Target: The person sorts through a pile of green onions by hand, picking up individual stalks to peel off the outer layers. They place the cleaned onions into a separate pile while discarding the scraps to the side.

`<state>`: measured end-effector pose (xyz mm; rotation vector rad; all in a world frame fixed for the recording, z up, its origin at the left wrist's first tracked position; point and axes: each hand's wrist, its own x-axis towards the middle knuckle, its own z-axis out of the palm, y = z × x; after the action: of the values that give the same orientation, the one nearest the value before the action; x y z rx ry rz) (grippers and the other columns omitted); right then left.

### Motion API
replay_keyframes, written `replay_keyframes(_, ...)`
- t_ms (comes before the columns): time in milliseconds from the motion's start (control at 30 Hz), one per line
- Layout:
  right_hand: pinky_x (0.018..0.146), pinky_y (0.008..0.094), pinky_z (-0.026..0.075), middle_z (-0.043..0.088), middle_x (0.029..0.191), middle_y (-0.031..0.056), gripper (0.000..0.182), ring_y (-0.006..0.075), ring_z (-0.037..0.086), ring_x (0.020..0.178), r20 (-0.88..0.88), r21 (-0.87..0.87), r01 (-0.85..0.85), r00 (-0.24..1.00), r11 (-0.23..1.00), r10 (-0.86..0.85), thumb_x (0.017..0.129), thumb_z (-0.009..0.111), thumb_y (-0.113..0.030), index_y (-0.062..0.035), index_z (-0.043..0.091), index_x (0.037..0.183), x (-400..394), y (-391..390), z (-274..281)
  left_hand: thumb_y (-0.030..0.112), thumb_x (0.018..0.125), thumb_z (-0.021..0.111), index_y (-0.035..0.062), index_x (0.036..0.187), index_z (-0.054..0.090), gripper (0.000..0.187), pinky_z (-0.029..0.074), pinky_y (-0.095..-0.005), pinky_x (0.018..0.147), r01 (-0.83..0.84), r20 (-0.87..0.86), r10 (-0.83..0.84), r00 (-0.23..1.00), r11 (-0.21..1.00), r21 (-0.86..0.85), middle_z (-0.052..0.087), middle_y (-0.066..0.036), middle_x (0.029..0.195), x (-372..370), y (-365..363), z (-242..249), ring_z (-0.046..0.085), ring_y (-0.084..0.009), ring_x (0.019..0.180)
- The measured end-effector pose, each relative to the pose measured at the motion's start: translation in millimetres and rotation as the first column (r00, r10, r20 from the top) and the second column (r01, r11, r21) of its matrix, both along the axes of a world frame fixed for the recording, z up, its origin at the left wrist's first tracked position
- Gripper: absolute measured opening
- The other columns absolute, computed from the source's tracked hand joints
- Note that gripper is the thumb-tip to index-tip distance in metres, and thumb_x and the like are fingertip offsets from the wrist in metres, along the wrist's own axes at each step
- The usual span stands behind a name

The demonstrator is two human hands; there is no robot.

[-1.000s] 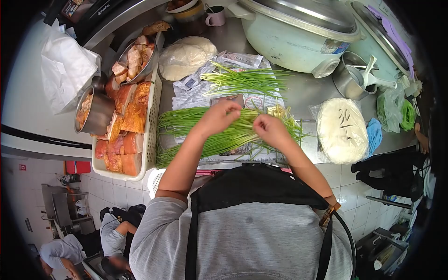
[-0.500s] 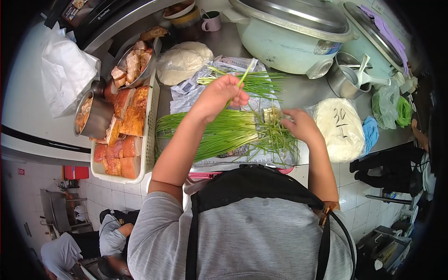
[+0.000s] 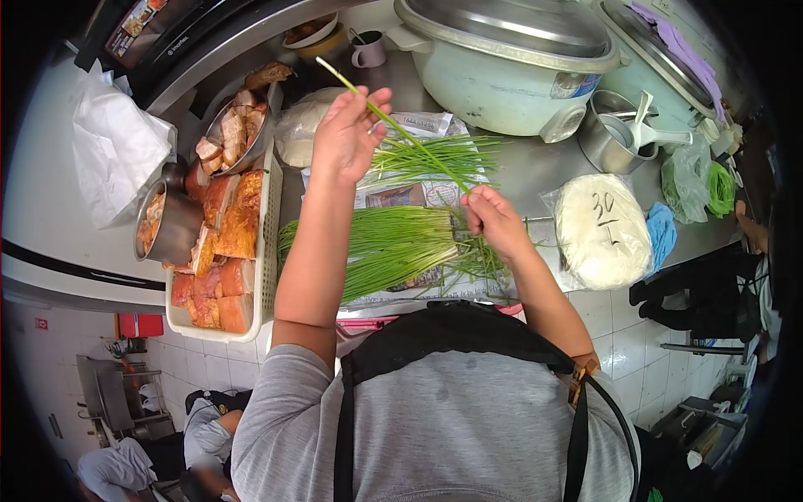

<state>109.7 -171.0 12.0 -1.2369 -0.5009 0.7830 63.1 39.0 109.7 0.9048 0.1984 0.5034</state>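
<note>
A long chive stalk is stretched slantwise between my two hands, its pale end sticking out at the upper left. My left hand grips it near that pale end, with some fingers loosely curled. Lower right, my right hand pinches the green end between thumb and fingers. Below them a thick bunch of chives lies on newspaper, pale ends toward the right. A smaller pile of chives lies behind it. Loose green trimmings are scattered beside the bunch, near my right forearm.
On the left stands a white basket of roasted pork pieces, with a metal pot on top. A bagged white block marked "30" lies to the right. Behind are a large lidded cooker and a steel pot.
My left hand has moved up and left with the stalk. My right hand has left the trimmings, moved left and taken the stalk's other end.
</note>
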Motion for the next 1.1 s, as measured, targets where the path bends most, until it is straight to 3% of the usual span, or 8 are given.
replay_keyframes(133,0.048,0.0219,0.034,0.048,0.058,0.0017,0.017,0.0087,0.041,0.051,0.479,-0.224,0.327,0.858,0.918,-0.188,0.077,0.041,-0.014,-0.0024,0.051,0.07,16,-17,-21,0.012,0.081,0.045,0.0095,0.084,0.045,0.004,0.038,-0.023,0.054,0.004,-0.013,-0.005,1.0,0.998,-0.06,0.055,-0.007,0.082,-2,1,-35,0.044,-0.011,0.061)
replay_keyframes(333,0.051,0.0232,0.036,0.05,0.06,0.0049,0.017,0.0088,0.042,0.054,0.441,-0.102,0.694,0.674,0.713,-0.593,0.075,0.041,-0.013,-0.0011,0.05,0.066,45,-45,-26,0.01,0.083,0.04,0.006,0.086,0.042,0.005,0.042,-0.0249,0.058,-0.258,-0.075,0.247,0.966,0.937,-0.237,0.05,-0.007,0.079,17,2,-92,0.046,-0.0136,0.065)
replay_keyframes(467,0.06,0.0274,0.04,0.056,0.068,0.0096,0.016,0.0227,0.05,0.06,0.672,-0.286,0.459,0.722,0.841,-0.165,0.074,0.045,-0.015,-0.0034,0.056,0.074,23,-53,-15,0.01,0.083,0.038,-0.0005,0.094,0.039,0.015,0.043,-0.0325,0.07,-0.328,-0.247,0.25,0.936,0.876,-0.354,0.047,-0.016,0.089,38,36,-148,0.048,-0.0214,0.073)
replay_keyframes(567,0.063,0.0292,0.039,0.056,0.071,0.0067,0.017,0.0212,0.051,0.069,0.854,-0.481,0.315,0.379,0.818,0.357,0.07,0.054,-0.019,-0.0061,0.057,0.081,8,-54,-19,0.014,0.085,0.035,-0.0059,0.108,0.03,0.03,0.037,-0.0381,0.084,-0.237,-0.374,0.086,0.923,0.894,-0.38,0.038,-0.026,0.104,42,29,-154,0.043,-0.0308,0.091)
replay_keyframes(733,0.067,0.039,0.038,0.053,0.073,0.007,0.015,0.0253,0.049,0.079,0.852,-0.52,0.449,0.327,0.726,0.409,0.065,0.054,-0.023,-0.0091,0.058,0.065,-4,-26,5,0.024,0.085,0.034,-0.0072,0.119,0.016,0.049,0.033,-0.0414,0.088,0.041,-0.415,-0.211,0.885,0.923,-0.382,0.024,-0.031,0.117,31,27,-146,0.035,-0.0373,0.104)
replay_keyframes(800,0.065,0.0395,0.038,0.053,0.074,0.0068,0.014,0.025,0.049,0.078,0.919,-0.381,0.4,0.258,0.833,0.297,0.066,0.053,-0.022,-0.0095,0.057,0.062,-7,-7,-4,0.025,0.085,0.035,-0.0048,0.118,0.022,0.047,0.037,-0.0397,0.083,0.026,-0.433,-0.173,0.884,0.945,-0.325,0.03,-0.028,0.114,21,23,-129,0.041,-0.0344,0.099)
replay_keyframes(900,0.065,0.0375,0.037,0.052,0.077,0.0066,0.01,0.0238,0.049,0.079,0.816,-0.57,0.147,0.219,0.809,0.535,0.067,0.05,-0.017,-0.0106,0.057,0.064,-14,13,-27,0.027,0.084,0.035,-0.0011,0.113,0.032,0.04,0.042,-0.0353,0.076,0.152,-0.404,-0.226,0.886,0.966,-0.207,0.041,-0.021,0.105,9,20,-114,0.048,-0.0279,0.09)
replay_keyframes(1100,0.068,0.0336,0.036,0.051,0.076,0.005,0.011,0.0219,0.048,0.079,0.884,-0.466,0.242,0.137,0.851,0.446,0.068,0.047,-0.013,-0.01,0.057,0.067,-29,18,-51,0.025,0.083,0.04,0.0029,0.103,0.043,0.03,0.044,-0.0284,0.064,0.235,-0.365,-0.245,0.898,0.969,-0.073,0.053,-0.009,0.086,-13,17,-104,0.052,-0.0174,0.076)
